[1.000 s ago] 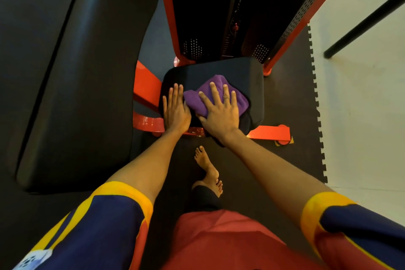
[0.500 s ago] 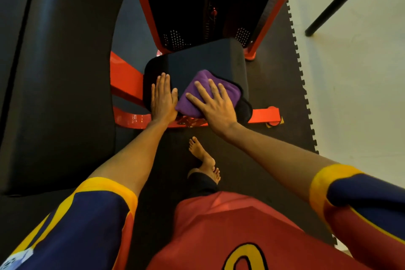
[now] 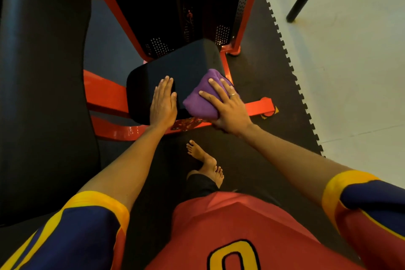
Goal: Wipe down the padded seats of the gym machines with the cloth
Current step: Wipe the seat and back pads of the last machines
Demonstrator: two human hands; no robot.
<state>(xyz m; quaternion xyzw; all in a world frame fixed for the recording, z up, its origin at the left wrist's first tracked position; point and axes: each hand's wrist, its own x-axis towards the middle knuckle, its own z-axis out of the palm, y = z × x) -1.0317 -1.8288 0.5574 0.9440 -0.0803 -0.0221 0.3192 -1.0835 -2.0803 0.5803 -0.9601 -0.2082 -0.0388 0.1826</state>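
Purple cloth (image 3: 201, 98), bunched into a thick wad, sits on the near right corner of the padded seat (image 3: 175, 66), with part of it spilling past that edge. The right hand (image 3: 228, 107) lies on top of it, fingers spread and fairly straight, pressing down rather than gripping. The heel of the palm hangs beyond the seat, above the red frame (image 3: 105, 92). I take the spread fingers as a way to keep the wad from rolling and to push weight evenly through it.

The left hand (image 3: 163, 103) rests flat on the near part of the seat, fingers straight and close together, holding nothing. A strip of bare pad separates it from the cloth. It looks like a brace: the person is leaning forward over bare feet (image 3: 203, 158) on the rubber floor mat (image 3: 263, 76), and that palm carries some of the lean while steadying the pad.

This seems to be a wiping stroke at the seat's right edge. Whether the far half is done, I cannot tell; the black vinyl shows no streaks either way. The patch under the left palm looks likely to need a pass. A tall black back pad (image 3: 43, 94) stands close on the left, probably next in line. With so much cloth over the corner, it could slide off onto the floor.
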